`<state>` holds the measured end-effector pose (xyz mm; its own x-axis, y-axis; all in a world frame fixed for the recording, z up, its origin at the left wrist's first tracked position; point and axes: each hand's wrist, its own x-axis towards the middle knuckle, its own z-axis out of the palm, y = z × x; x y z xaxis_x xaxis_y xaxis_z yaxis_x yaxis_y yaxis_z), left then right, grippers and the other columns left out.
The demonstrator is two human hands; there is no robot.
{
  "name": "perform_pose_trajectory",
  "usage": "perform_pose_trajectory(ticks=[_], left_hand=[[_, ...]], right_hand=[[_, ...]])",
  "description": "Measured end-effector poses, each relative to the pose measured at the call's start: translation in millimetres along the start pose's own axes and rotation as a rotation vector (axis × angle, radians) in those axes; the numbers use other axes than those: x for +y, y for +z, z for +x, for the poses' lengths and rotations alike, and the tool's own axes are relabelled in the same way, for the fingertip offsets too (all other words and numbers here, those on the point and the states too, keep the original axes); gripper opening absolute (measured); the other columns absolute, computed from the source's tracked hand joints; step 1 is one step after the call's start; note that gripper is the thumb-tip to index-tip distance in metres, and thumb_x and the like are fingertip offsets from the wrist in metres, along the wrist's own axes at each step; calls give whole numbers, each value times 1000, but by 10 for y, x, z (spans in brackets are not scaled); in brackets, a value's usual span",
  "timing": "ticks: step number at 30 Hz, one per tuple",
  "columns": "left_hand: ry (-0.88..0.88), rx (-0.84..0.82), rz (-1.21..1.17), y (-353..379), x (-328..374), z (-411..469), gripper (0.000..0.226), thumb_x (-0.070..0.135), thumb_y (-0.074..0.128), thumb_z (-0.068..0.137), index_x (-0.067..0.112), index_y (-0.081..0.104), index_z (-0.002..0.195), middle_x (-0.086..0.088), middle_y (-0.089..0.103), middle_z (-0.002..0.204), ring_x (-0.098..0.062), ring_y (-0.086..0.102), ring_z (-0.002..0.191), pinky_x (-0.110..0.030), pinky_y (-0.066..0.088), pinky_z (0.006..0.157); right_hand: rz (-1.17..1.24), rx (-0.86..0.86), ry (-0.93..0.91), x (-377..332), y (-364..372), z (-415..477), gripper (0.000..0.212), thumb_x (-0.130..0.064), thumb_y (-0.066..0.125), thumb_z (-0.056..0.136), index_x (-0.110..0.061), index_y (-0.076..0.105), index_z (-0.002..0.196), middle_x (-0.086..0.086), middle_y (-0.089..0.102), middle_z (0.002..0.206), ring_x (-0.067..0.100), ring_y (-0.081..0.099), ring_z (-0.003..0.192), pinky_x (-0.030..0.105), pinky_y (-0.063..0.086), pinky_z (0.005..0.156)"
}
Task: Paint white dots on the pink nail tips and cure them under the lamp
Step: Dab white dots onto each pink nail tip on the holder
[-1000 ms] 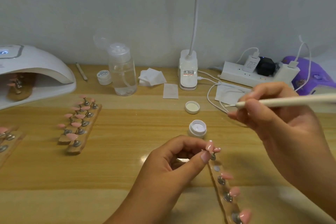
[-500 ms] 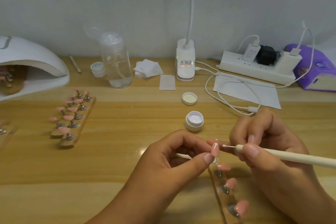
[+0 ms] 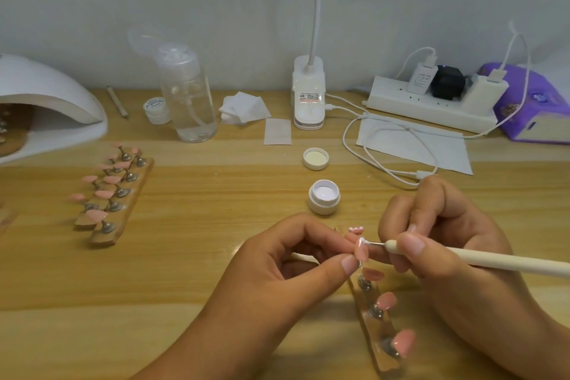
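Far left, mid-height: curing lamp [image 3: 58,92]; a wooden strip sits inside it, mostly cut off by the frame edge.
Left of centre on the table [image 3: 200,250]: two wooden strips [image 3: 123,194] side by side, touching, with pink tips on metal stands.
Top row along the wall, left to right: capped small jar [image 3: 156,108], clear pump bottle [image 3: 188,99], cotton pads [image 3: 243,106], desk lamp base [image 3: 308,99], power strip [image 3: 431,106], purple tissue pack [image 3: 533,111].
Centre: loose lid [image 3: 315,158], and just below it the open jar of white gel [image 3: 324,197].
Lower centre: left hand [image 3: 287,265] pinches one pink nail tip [image 3: 361,251] between thumb and forefinger, holding it upright.
Right of that: right hand [image 3: 447,244], fingers curled, pinches the dotting pen [image 3: 499,262]. The pen's metal point touches the top end of the held tip; white there looks like fresh dots, too small to be sure.
Below the hands: working strip [image 3: 374,333], three plain pink tips on it. One dotted tip [image 3: 356,228] shows at its far end.
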<state>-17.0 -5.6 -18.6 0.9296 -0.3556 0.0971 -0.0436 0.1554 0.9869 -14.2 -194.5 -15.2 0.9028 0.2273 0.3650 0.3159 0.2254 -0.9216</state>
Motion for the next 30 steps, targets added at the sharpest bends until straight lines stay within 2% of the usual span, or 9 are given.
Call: perform_pose_trajectory(ticks=[3, 7, 9, 14, 19, 22, 24, 26, 30], left_hand=[[-9, 4, 11, -4, 2, 4, 10, 31, 75, 68, 26, 73, 75, 5, 72, 82, -6, 64, 77, -14, 50, 69], [-19, 17, 28, -12, 0, 8, 13, 34, 75, 67, 25, 73, 76, 3, 71, 81, -7, 62, 75, -15, 50, 68], [-27, 25, 38, -16, -5, 4, 15, 36, 75, 66, 26, 73, 76, 0, 69, 80, -8, 59, 73, -16, 49, 69], [-44, 22, 33, -12, -9, -4, 14, 36, 76, 64, 27, 73, 74, 4, 67, 77, -8, 58, 69, -17, 48, 68], [-44, 15, 32, -2, -2, -1, 16, 37, 76, 63, 25, 72, 74, -13, 69, 87, -9, 59, 70, -17, 49, 69], [-42, 19, 26, 3, -1, -1, 17, 37, 77, 62, 25, 73, 73, -1, 67, 78, -6, 58, 66, -15, 48, 66], [-38, 17, 33, 5, 0, -3, 17, 37, 77, 61, 25, 73, 73, 3, 65, 75, -5, 58, 65, -13, 47, 64], [-35, 15, 51, 1, 0, -4, 16, 38, 76, 62, 27, 74, 73, 0, 67, 76, -5, 57, 65, -13, 47, 63], [-39, 20, 66, -5, -4, -6, 18, 39, 77, 61, 27, 74, 74, -10, 68, 83, -8, 57, 65, -16, 46, 64]], right_hand=[[0, -6, -5, 1, 3, -7, 13, -16, 61, 78, -22, 51, 74, -3, 57, 68, 9, 51, 60, 29, 49, 64], [-19, 19, -23, -3, -6, -8, 11, -16, 60, 78, -22, 51, 75, -4, 55, 68, 10, 50, 61, 32, 53, 73], [-46, 35, -32, -2, -10, -7, 11, -18, 60, 77, -24, 51, 75, -7, 54, 68, 10, 48, 60, 33, 51, 70], [-45, 29, -30, -12, -11, 6, 15, -18, 62, 77, -26, 50, 72, -7, 53, 65, 9, 44, 56, 26, 37, 57], [-15, 59, 19, -31, 32, 22, 30, -39, 77, 78, -26, 53, 66, -6, 56, 63, 6, 53, 56, 21, 48, 63], [-11, 104, 38, -52, 56, 37, 34, -42, 81, 73, -26, 53, 63, -5, 56, 60, 6, 53, 55, 15, 46, 60], [-4, 120, 58, -56, 64, 43, 36, -44, 82, 70, -25, 52, 63, -5, 54, 58, 6, 51, 54, 18, 48, 60], [14, 134, 88, -56, 71, 46, 38, -46, 83, 67, -24, 52, 63, -4, 52, 58, 6, 49, 52, 23, 51, 60], [44, 116, 79, -68, 92, 63, 37, -43, 83, 68, -24, 51, 62, -3, 51, 55, 5, 49, 51, 15, 47, 57]])
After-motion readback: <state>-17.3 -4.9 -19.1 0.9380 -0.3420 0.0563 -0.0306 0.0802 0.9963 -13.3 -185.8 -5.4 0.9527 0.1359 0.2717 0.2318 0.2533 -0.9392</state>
